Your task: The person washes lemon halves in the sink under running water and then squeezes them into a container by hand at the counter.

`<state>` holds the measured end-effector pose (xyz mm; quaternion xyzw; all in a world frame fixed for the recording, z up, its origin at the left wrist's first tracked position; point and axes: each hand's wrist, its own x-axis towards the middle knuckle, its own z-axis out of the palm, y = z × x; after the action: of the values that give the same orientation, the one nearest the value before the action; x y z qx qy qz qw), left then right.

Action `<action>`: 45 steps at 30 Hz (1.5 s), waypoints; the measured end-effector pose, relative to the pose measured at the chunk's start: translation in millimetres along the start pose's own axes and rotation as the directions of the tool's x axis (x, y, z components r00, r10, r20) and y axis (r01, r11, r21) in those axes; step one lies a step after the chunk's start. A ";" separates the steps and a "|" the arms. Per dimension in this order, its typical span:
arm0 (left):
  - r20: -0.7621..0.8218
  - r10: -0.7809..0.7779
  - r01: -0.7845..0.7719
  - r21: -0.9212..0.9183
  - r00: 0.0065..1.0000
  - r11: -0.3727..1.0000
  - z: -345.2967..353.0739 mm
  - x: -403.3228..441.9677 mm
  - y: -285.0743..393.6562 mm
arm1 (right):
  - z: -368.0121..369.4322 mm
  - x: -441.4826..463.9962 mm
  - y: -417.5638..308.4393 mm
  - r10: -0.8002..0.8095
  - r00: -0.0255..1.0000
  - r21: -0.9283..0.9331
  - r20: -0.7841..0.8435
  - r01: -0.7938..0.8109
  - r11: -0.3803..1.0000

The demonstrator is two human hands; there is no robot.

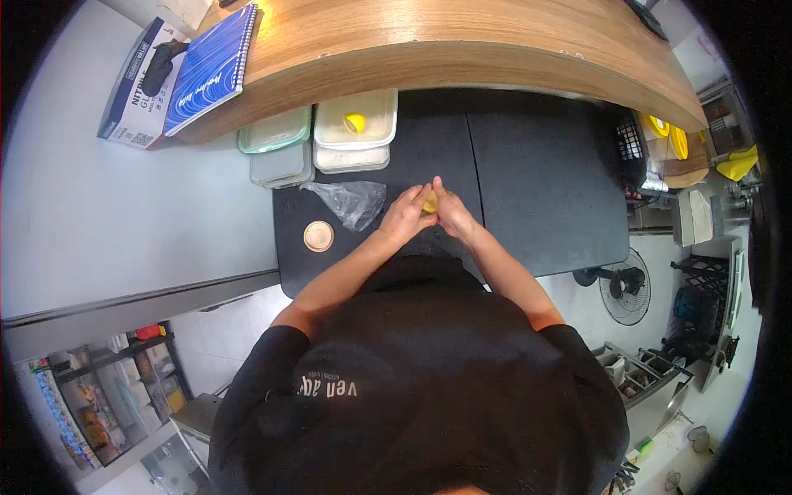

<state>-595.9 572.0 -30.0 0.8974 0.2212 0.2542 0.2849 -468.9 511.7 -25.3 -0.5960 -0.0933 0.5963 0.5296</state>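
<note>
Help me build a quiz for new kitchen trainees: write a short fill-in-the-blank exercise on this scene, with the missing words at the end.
1. The left hand and right hand have between them a small object coloured ____.
2. From the hands, the pale round disc lies to the person's ____.
3. The spiral notebook has a cover that is mainly ____.
4. From the hands, the fan is to the person's ____.

Missing words: yellow; left; blue; right.

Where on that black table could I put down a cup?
The widest bare patch on the black table lies right of the right hand, between the seam and the black basket. A smaller one lies between the seam and the stacked containers. The left end is crowded by containers, plastic bag and wooden disc.
</note>
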 end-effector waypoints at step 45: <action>0.042 -0.076 0.069 0.143 0.996 0.987 -13.0 -6.9 -4.1 | -46.2 20.8 1.6 -0.473 0.814 -0.854 0.336 0.475 0.210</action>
<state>-609.8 576.5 -25.7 0.9123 0.2644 0.2061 0.2350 -426.7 502.5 -51.8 -0.7257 -0.5824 0.2517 0.2660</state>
